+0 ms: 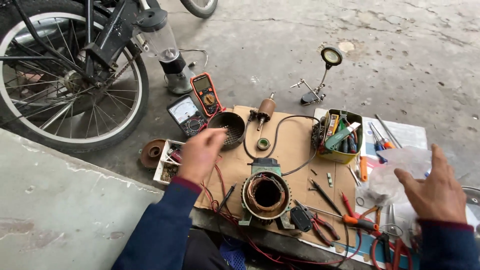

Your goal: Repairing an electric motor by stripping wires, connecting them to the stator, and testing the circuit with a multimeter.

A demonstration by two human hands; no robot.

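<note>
My left hand (200, 152) hovers blurred over the cardboard sheet (295, 150), fingers loosely apart, empty, close to a dark perforated bowl-shaped cover (227, 127). My right hand (437, 192) is open above a clear plastic bag (400, 167) at the right, holding nothing. Between the hands stands a green motor stator (265, 194) with copper windings showing in its bore. A motor rotor (265, 109) and a small tape roll (263, 144) lie farther back on the cardboard.
An orange multimeter (206, 93) and a black analog meter (186, 115) lie behind the cover. A yellow tool box (340, 136), pliers (320, 222), screwdrivers (357, 220), red wires (225, 212), a helping-hand magnifier (322, 75), a blender (167, 47) and a bicycle wheel (70, 75) surround the work area.
</note>
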